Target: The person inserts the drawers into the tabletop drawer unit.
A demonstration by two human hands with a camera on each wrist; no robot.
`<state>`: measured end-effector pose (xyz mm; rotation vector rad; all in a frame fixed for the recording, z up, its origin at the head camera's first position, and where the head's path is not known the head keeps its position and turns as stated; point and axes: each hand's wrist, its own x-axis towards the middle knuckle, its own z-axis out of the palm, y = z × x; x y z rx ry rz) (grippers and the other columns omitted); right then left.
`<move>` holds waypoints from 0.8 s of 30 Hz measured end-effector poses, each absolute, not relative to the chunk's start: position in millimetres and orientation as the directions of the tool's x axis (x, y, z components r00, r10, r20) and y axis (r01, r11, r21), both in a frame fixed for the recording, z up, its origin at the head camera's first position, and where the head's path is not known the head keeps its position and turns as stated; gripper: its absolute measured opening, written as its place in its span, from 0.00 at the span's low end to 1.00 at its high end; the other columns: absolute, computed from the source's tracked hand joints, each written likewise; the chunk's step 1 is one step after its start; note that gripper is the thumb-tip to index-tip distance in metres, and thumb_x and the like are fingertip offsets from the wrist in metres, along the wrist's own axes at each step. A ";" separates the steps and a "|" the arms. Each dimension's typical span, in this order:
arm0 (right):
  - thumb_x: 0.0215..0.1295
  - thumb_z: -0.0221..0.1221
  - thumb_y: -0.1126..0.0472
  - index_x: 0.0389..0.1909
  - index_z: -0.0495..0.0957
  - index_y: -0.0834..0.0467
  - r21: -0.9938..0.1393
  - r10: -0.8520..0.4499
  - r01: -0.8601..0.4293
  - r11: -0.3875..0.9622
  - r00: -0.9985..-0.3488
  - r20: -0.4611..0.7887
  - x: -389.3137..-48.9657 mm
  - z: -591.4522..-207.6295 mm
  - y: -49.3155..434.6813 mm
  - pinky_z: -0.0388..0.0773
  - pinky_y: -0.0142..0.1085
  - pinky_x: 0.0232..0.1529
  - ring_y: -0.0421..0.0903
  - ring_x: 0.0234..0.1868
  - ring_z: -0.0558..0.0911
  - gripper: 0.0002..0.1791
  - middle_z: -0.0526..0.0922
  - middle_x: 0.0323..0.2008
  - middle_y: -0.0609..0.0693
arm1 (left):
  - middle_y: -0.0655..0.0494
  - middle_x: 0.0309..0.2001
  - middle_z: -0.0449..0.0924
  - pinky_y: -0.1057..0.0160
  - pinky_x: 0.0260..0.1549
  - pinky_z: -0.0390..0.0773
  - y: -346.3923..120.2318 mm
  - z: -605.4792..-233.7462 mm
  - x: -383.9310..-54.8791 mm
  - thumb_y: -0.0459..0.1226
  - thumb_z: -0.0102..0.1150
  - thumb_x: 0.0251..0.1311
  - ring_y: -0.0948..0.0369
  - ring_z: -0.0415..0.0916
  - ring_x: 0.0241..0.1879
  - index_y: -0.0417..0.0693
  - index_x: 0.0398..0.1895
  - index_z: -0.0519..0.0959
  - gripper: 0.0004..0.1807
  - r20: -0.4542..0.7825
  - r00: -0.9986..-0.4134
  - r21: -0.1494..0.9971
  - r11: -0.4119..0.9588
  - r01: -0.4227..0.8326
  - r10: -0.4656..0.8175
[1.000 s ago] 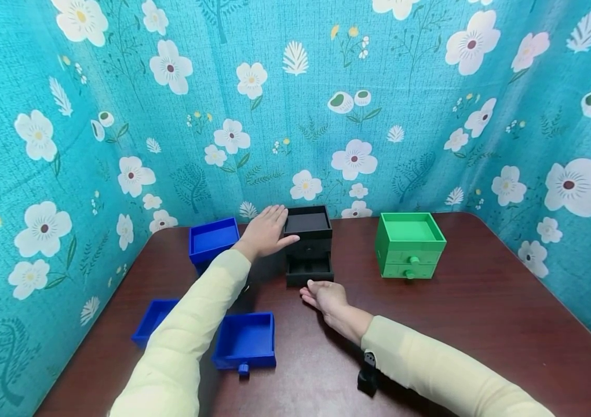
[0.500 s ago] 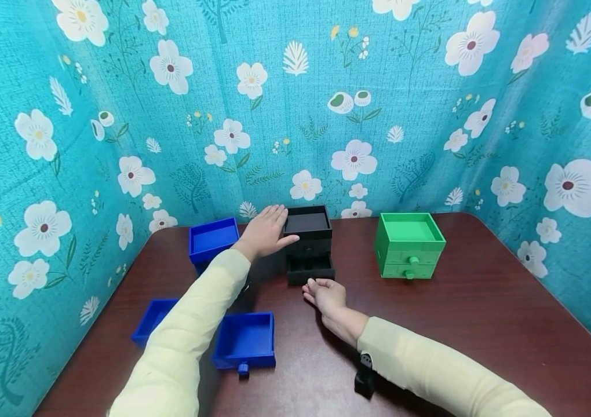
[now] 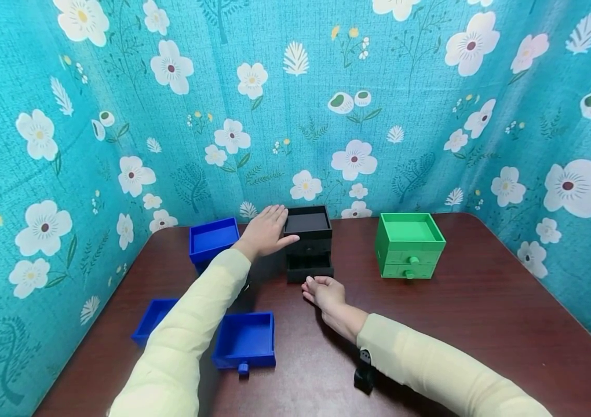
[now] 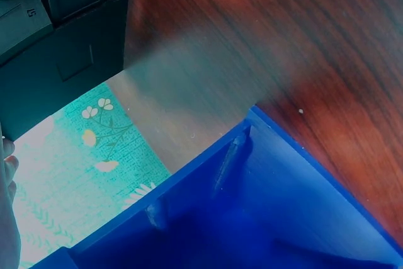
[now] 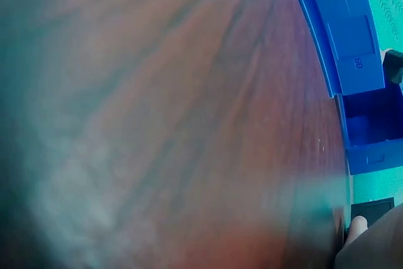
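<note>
A small black drawer cabinet (image 3: 307, 222) stands at the table's back, its lower drawer (image 3: 310, 272) pulled partly out. My left hand (image 3: 266, 231) lies against the cabinet's left side, fingers straight toward the back and thumb across the front. In the left wrist view, fingertips (image 4: 10, 171) show beside the dark cabinet (image 4: 69, 61). My right hand (image 3: 328, 296) is at the front of the lower drawer, thumb and curled fingers holding it at the middle; the spot they grip is hidden. The right wrist view catches only a fingertip (image 5: 356, 226) by a dark edge.
Left of the black cabinet is a blue cabinet (image 3: 214, 238), partly behind my left arm. Two blue drawers lie nearer, one in front (image 3: 247, 339) with a knob, another drawer (image 3: 152, 318) farther left. A green cabinet (image 3: 413, 246) with two closed drawers stands right. A floral curtain (image 3: 295, 116) hangs behind.
The black drawer's front shifts slightly right and up with my right hand, and less of its inside shows now. My left hand keeps its place.
</note>
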<state>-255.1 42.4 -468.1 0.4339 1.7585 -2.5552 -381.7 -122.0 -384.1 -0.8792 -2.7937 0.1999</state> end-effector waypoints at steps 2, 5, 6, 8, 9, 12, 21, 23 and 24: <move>0.66 0.57 0.73 0.45 0.69 0.74 -0.917 0.143 0.165 -0.364 -0.963 -0.230 -256.5 -468.6 42.9 0.83 0.40 0.41 0.46 0.34 0.85 0.11 0.81 0.43 0.71 | 0.42 0.74 0.53 0.56 0.71 0.42 -122.0 -384.3 -381.3 0.68 0.33 0.67 0.52 0.46 0.74 0.37 0.75 0.54 0.49 0.150 -0.804 -0.192 0.815 0.547 0.576; 0.66 0.58 0.72 0.45 0.69 0.74 -0.916 0.138 0.173 -0.361 -0.962 -0.235 -258.9 -469.2 43.8 0.83 0.41 0.41 0.46 0.34 0.85 0.11 0.81 0.44 0.71 | 0.42 0.74 0.54 0.56 0.71 0.42 -121.8 -384.8 -380.8 0.68 0.33 0.67 0.52 0.46 0.74 0.37 0.75 0.54 0.49 0.144 -0.808 -0.190 0.817 0.544 0.571; 0.66 0.58 0.72 0.45 0.70 0.73 -0.917 0.138 0.174 -0.360 -0.962 -0.237 -259.7 -469.3 44.1 0.83 0.41 0.42 0.46 0.34 0.85 0.11 0.81 0.44 0.71 | 0.42 0.74 0.53 0.56 0.71 0.41 -121.6 -385.2 -380.7 0.68 0.33 0.66 0.52 0.46 0.74 0.37 0.75 0.54 0.49 0.142 -0.809 -0.188 0.818 0.543 0.570; 0.66 0.58 0.72 0.45 0.70 0.73 -0.918 0.141 0.178 -0.355 -0.960 -0.241 -261.3 -469.3 44.7 0.83 0.42 0.42 0.46 0.34 0.85 0.11 0.81 0.44 0.71 | 0.42 0.74 0.53 0.56 0.71 0.41 -121.4 -385.9 -380.6 0.68 0.33 0.66 0.52 0.45 0.74 0.37 0.75 0.54 0.49 0.142 -0.810 -0.185 0.820 0.542 0.568; 0.67 0.58 0.72 0.45 0.70 0.73 -0.918 0.141 0.179 -0.354 -0.960 -0.242 -262.3 -469.7 45.0 0.82 0.42 0.42 0.46 0.34 0.85 0.11 0.81 0.45 0.71 | 0.42 0.74 0.53 0.56 0.71 0.41 -121.2 -386.2 -380.7 0.68 0.33 0.66 0.52 0.45 0.74 0.37 0.75 0.54 0.49 0.142 -0.810 -0.183 0.820 0.543 0.568; 0.66 0.58 0.72 0.44 0.70 0.72 -0.919 0.144 0.180 -0.352 -0.959 -0.243 -265.0 -469.8 45.1 0.82 0.42 0.42 0.46 0.34 0.85 0.09 0.81 0.44 0.71 | 0.42 0.74 0.53 0.56 0.71 0.41 -121.2 -387.3 -381.3 0.68 0.33 0.66 0.52 0.45 0.74 0.37 0.75 0.54 0.49 0.144 -0.810 -0.183 0.820 0.543 0.569; 0.66 0.58 0.72 0.44 0.71 0.72 -0.917 0.151 0.189 -0.351 -0.955 -0.255 -277.3 -470.7 46.7 0.82 0.41 0.43 0.47 0.35 0.85 0.10 0.80 0.45 0.71 | 0.42 0.73 0.54 0.56 0.71 0.42 -121.2 -384.9 -381.8 0.67 0.34 0.67 0.51 0.46 0.74 0.37 0.75 0.54 0.49 0.163 -0.803 -0.178 0.817 0.548 0.573; 0.67 0.58 0.72 0.45 0.71 0.73 -0.916 0.145 0.192 -0.353 -0.956 -0.256 -278.9 -469.9 47.2 0.82 0.41 0.43 0.48 0.35 0.85 0.10 0.80 0.45 0.72 | 0.41 0.73 0.54 0.56 0.71 0.42 -121.4 -384.4 -381.4 0.67 0.35 0.67 0.51 0.47 0.74 0.37 0.74 0.55 0.49 0.168 -0.801 -0.177 0.817 0.549 0.575; 0.67 0.58 0.72 0.45 0.71 0.73 -0.916 0.143 0.193 -0.352 -0.956 -0.256 -279.4 -469.7 47.7 0.82 0.41 0.43 0.48 0.35 0.85 0.10 0.80 0.45 0.72 | 0.41 0.73 0.54 0.56 0.71 0.42 -121.3 -384.3 -381.2 0.67 0.35 0.67 0.51 0.47 0.74 0.36 0.74 0.55 0.49 0.167 -0.800 -0.177 0.816 0.550 0.576</move>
